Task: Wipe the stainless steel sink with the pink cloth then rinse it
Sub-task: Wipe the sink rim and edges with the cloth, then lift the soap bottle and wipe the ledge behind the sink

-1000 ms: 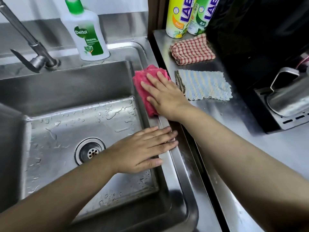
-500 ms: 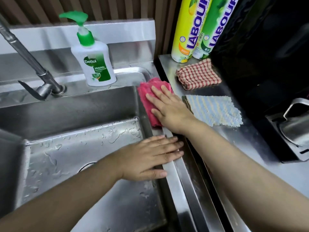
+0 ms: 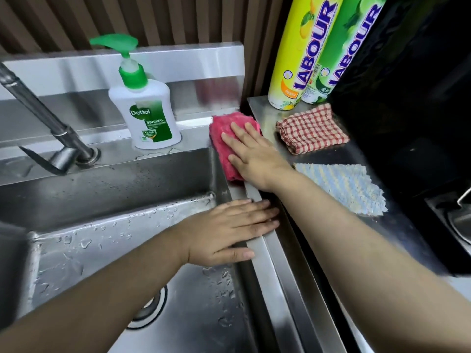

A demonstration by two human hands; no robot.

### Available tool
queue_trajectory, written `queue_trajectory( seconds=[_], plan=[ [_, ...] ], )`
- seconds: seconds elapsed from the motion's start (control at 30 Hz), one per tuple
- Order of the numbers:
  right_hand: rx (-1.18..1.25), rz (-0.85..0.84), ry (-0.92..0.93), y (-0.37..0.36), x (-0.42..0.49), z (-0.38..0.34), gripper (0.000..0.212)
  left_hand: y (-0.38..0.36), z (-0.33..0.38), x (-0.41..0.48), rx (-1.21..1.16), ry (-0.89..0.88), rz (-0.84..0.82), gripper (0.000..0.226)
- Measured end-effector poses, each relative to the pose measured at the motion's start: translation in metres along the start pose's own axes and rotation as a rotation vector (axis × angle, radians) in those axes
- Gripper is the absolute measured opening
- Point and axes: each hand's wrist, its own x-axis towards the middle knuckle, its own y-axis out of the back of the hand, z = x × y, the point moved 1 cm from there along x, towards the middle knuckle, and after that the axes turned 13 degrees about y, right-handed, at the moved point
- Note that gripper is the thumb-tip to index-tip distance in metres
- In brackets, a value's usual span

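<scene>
The pink cloth (image 3: 224, 143) lies folded on the far right corner of the stainless steel sink (image 3: 107, 189), on its rim. My right hand (image 3: 254, 156) presses flat on the cloth with straight fingers. My left hand (image 3: 229, 230) rests flat on the sink's right rim, nearer to me, holding nothing. Water drops cover the sink's basin floor, and the drain (image 3: 150, 309) is partly hidden under my left forearm. The tap (image 3: 51, 128) stands at the back left with no water running.
A Dettol pump bottle (image 3: 145, 110) stands on the back rim, just left of the cloth. On the counter to the right lie a red checked cloth (image 3: 311, 128) and a striped blue cloth (image 3: 344, 187), behind them two Labour bottles (image 3: 305, 52). A metal kettle (image 3: 461, 220) sits far right.
My right hand has slid the pink cloth along the right rim toward the back corner. My left hand stays on the rim. The view has tilted up.
</scene>
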Motion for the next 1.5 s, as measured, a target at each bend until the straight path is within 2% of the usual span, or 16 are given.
queue_trajectory(
  seconds=[0.13, 0.33, 0.43, 0.57, 0.7, 0.8, 0.87, 0.97, 1.03, 1.1, 1.23, 1.4, 1.5],
  plan=[
    [-0.03, 0.009, -0.044, 0.005, 0.028, 0.0, 0.05, -0.001, -0.004, 0.001, -0.019, -0.013, 0.048, 0.055],
    [0.009, -0.043, 0.022, 0.013, 0.04, 0.011, 0.054, 0.01, -0.007, -0.001, 0.031, -0.019, 0.044, 0.055],
    [0.101, 0.007, 0.023, 0.012, 0.036, 0.01, 0.063, 0.034, -0.021, -0.016, 0.014, 0.158, 0.262, 0.045],
    [0.051, 0.195, -0.011, 0.006, 0.028, 0.0, 0.054, 0.078, -0.052, -0.042, -0.125, 0.484, 0.614, 0.037],
    [0.04, 0.183, -0.135, 0.009, 0.032, -0.01, 0.059, 0.1, -0.075, -0.054, -0.238, 0.742, 0.875, 0.042],
    [0.036, 0.117, -0.137, 0.006, 0.033, -0.019, 0.072, 0.108, -0.084, -0.047, -0.438, 0.967, 1.094, 0.051],
    [0.023, 0.082, -0.088, 0.007, 0.028, -0.017, 0.071, 0.109, -0.092, -0.038, -0.56, 1.059, 1.096, 0.07],
    [0.02, 0.068, -0.05, 0.011, 0.025, -0.008, 0.067, 0.103, -0.104, -0.029, -0.828, 1.064, 1.015, 0.095],
    [0.019, 0.101, -0.114, 0.01, 0.03, -0.011, 0.065, 0.099, -0.11, -0.027, -0.964, 1.047, 0.947, 0.09],
    [0.003, 0.124, -0.165, 0.008, 0.038, -0.023, 0.061, 0.1, -0.112, -0.026, -0.938, 1.058, 0.921, 0.073],
    [0.057, 0.106, -0.089, 0.001, 0.052, -0.048, 0.061, 0.106, -0.107, -0.034, -0.819, 1.088, 0.986, 0.05],
    [0.156, 0.158, -0.044, -0.014, 0.069, -0.086, 0.06, 0.111, -0.077, -0.083, -0.781, 1.114, 1.11, 0.052],
    [0.138, 0.145, 0.068, -0.024, 0.085, -0.124, 0.061, 0.106, -0.059, -0.12, -0.829, 1.163, 1.139, 0.057]
  ],
)
